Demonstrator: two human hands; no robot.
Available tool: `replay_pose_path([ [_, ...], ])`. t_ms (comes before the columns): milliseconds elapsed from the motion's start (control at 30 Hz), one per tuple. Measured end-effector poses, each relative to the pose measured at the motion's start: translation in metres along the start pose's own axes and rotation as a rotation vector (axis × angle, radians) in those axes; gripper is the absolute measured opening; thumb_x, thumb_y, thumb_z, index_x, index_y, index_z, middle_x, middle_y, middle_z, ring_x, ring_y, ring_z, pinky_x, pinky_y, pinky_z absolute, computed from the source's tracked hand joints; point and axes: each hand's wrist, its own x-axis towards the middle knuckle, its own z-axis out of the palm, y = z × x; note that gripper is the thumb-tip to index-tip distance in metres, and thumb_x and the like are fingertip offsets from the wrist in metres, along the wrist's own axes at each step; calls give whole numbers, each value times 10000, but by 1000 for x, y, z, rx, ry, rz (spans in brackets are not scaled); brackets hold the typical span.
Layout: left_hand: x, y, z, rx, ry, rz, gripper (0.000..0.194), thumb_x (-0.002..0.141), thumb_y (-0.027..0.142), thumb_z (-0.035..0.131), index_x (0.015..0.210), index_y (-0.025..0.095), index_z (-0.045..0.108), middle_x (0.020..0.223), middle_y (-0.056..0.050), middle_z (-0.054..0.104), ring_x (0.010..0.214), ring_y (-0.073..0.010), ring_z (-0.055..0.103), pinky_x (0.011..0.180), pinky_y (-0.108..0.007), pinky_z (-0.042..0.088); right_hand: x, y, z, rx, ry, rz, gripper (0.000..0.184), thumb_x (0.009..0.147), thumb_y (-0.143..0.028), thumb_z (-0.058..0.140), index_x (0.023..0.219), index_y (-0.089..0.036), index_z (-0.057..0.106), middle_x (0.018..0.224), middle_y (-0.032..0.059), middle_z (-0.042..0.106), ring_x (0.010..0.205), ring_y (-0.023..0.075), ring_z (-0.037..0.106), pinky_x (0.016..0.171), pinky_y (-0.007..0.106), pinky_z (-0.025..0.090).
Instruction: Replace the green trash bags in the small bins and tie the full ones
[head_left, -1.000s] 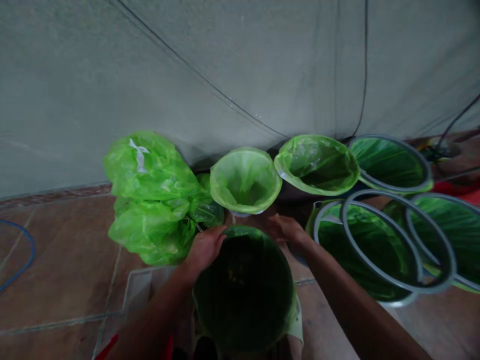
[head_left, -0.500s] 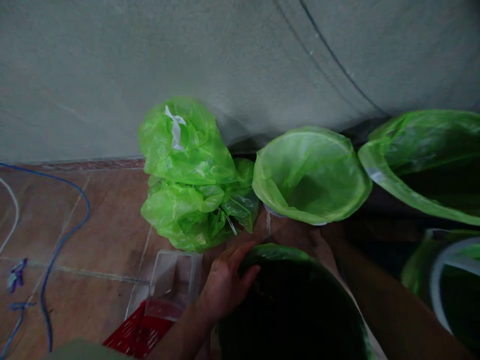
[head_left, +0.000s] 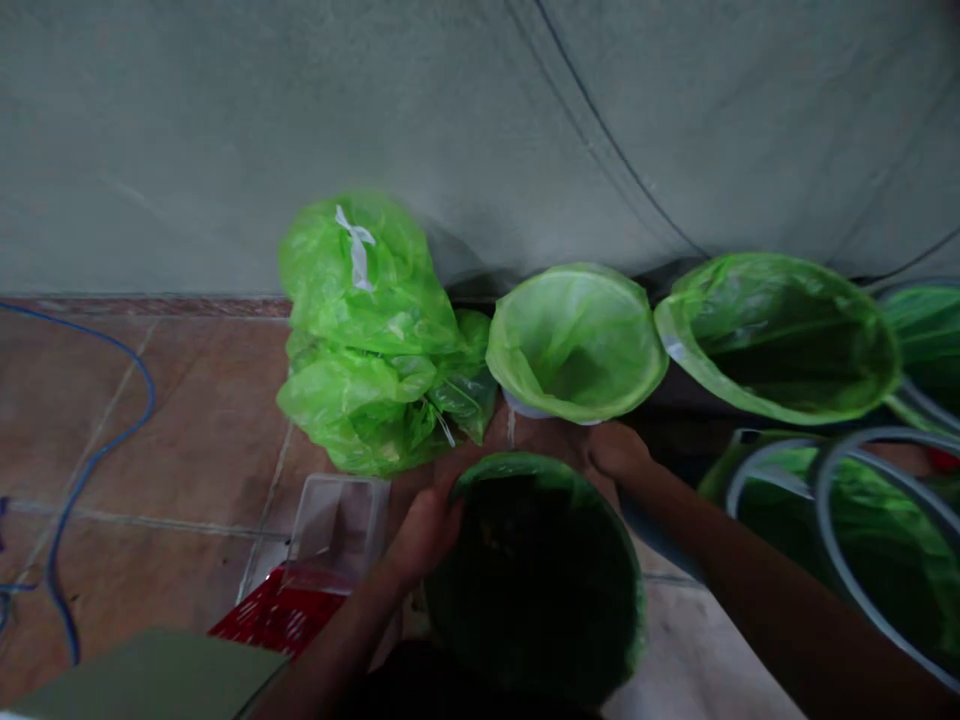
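A bucket lined with a dark green plastic bag (head_left: 536,570) stands on the floor right below me. My left hand (head_left: 424,530) grips the bag's rim on the left side, fingers curled over it. My right hand (head_left: 619,450) holds the rim at the far right, its fingers mostly hidden behind the edge. Just beyond the bucket stands a smaller bucket with a light green liner (head_left: 576,340), open at the top.
A tied heap of green bags (head_left: 367,340) lies against the grey wall at left. Another lined bucket (head_left: 780,335) and grey-rimmed hoops with green bags (head_left: 862,500) crowd the right. A clear tray (head_left: 337,520) over a red basket (head_left: 281,615) sits at lower left. A blue cable (head_left: 97,450) crosses the floor.
My view has swung left and then part-way back. My left hand's fingers have curled tighter over the bag's rim, and my right hand has stayed at the far rim.
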Motion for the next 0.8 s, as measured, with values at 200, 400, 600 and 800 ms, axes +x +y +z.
replay_pose_path([
  [200, 26, 18, 12, 94, -13, 112, 390, 869, 154, 423, 1224, 175, 584, 1200, -91, 665, 1132, -215, 605, 1038, -360, 419, -115, -5, -47, 249, 8, -284, 271, 932, -252, 403, 941, -204, 670, 896, 59, 692, 835, 179, 656, 763, 283, 474],
  [400, 47, 55, 11, 82, -23, 128, 473, 855, 307, 548, 1309, 183, 508, 1220, -89, 652, 1093, -216, 624, 977, -330, 459, -128, -5, -25, 254, 309, -182, 302, 873, -273, 523, 1141, -161, 605, 1139, 126, 624, 989, 238, 612, 883, 352, 466],
  [600, 24, 50, 7, 151, -3, -33, 568, 929, 460, 410, 1373, 106, 414, 1329, -174, 568, 1211, -253, 557, 1026, -367, 411, -92, 24, -8, 93, 152, 3, 379, 921, -281, 460, 1245, -94, 518, 1130, 183, 644, 1040, 272, 605, 890, 350, 418],
  [800, -3, 32, 29, 469, 26, -139, 356, 955, 314, 365, 1186, 123, 559, 1091, -158, 691, 1049, -252, 646, 922, -354, 452, -105, 30, 21, 175, 49, 81, 248, 947, -267, 419, 1097, -133, 563, 876, 131, 693, 867, 236, 679, 728, 295, 432],
])
